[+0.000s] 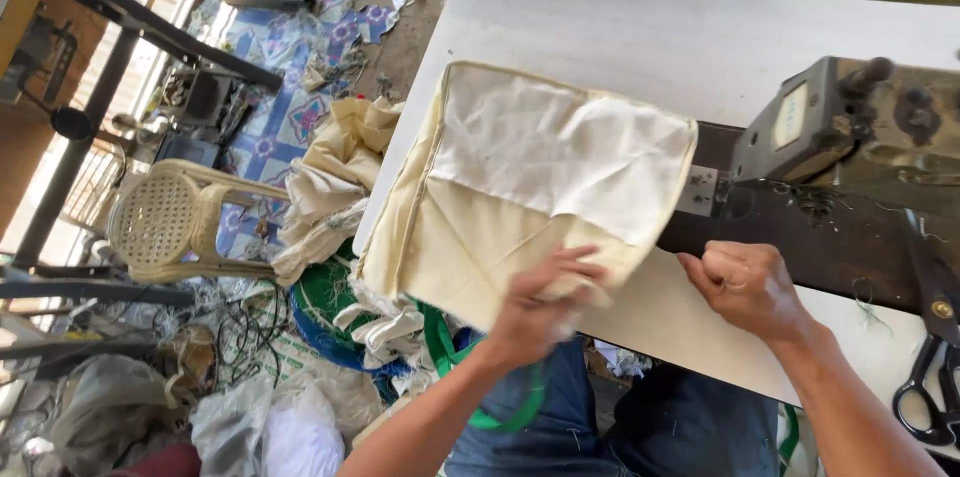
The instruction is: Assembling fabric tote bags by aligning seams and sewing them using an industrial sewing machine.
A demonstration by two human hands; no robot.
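White laminate covers the sewing table (600,27), which runs from the top of the view down to the person's lap; beyond its left edge the floor is littered with fabric scraps, black cables and a patterned blue mat (290,77); a cream plastic stool (170,222) lies tipped on its side there, and a heap of cream cloth pieces (330,187) sits against the table's edge. On the table lies a cream fabric cover (520,187), roughly square, with a whiter panel folded across its upper half; its lower left corner overhangs the table. The left hand (540,302) grips the cover's near edge, fingers curled over the cloth and blurred; the right hand (745,282) is closed into a fist just beside that edge, apart from the left, and whether it pinches any cloth I cannot tell. An old grey-brown sewing machine (850,127) stands at the right; black scissors (935,377) rest near the table's right edge; a green strap (440,347) hangs below the cover.
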